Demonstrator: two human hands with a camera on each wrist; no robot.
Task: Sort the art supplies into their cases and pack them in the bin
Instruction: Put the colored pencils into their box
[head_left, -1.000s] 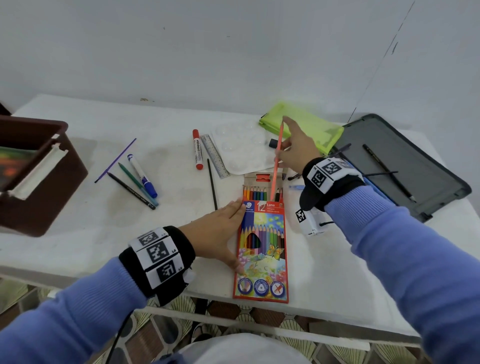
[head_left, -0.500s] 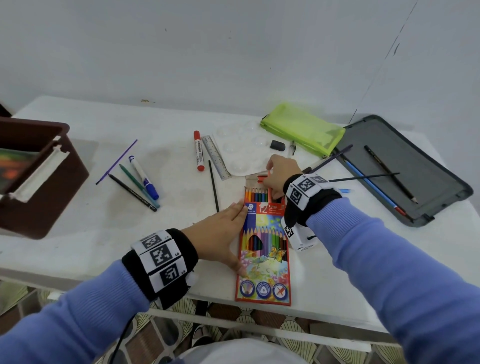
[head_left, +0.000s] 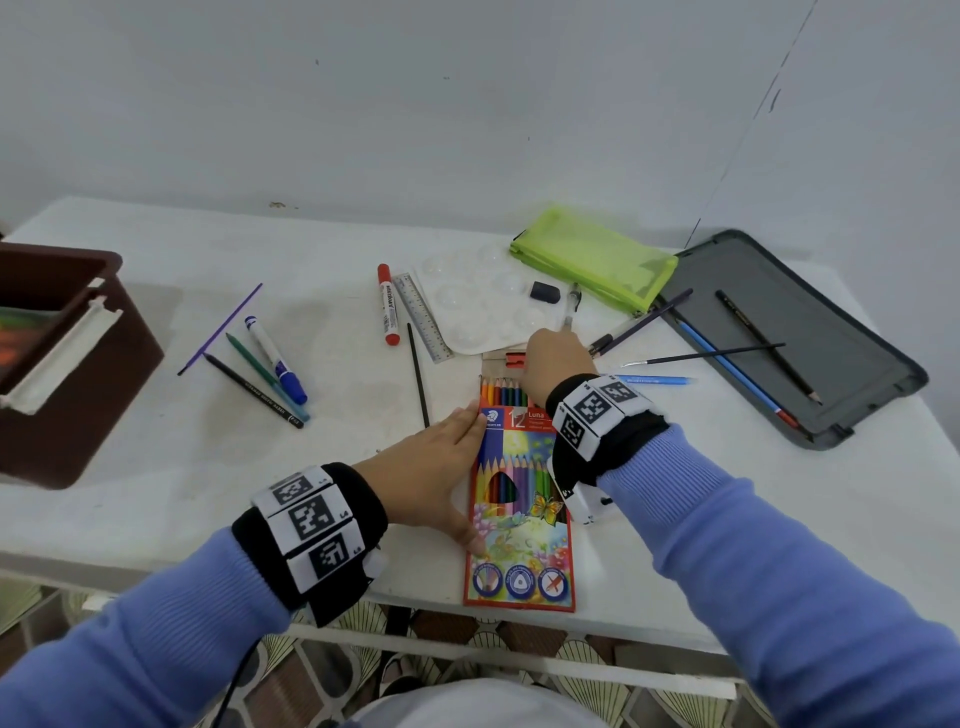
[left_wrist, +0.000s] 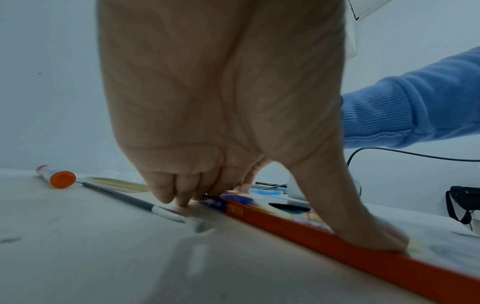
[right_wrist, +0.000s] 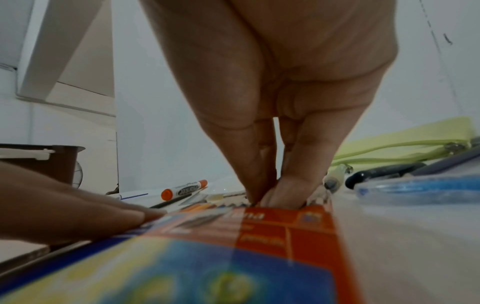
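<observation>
The coloured pencil box lies flat at the table's front edge, with its flap open at the far end and a row of pencil tips showing. My left hand lies flat along the box's left side, fingertips at its top corner and thumb pressing on the lid. My right hand is at the open mouth. Its thumb and forefinger meet in a pinch on a pencil end there; the pencil itself is hidden. The brown bin stands at the far left.
A green pouch and an open grey case holding pencils lie at the back right. A palette, eraser, ruler, red marker, blue marker, brushes and loose pencils are scattered around.
My right hand has slid the long orange-pink pencil down into the box and come down to the box mouth. The left hand has stayed on the box.
</observation>
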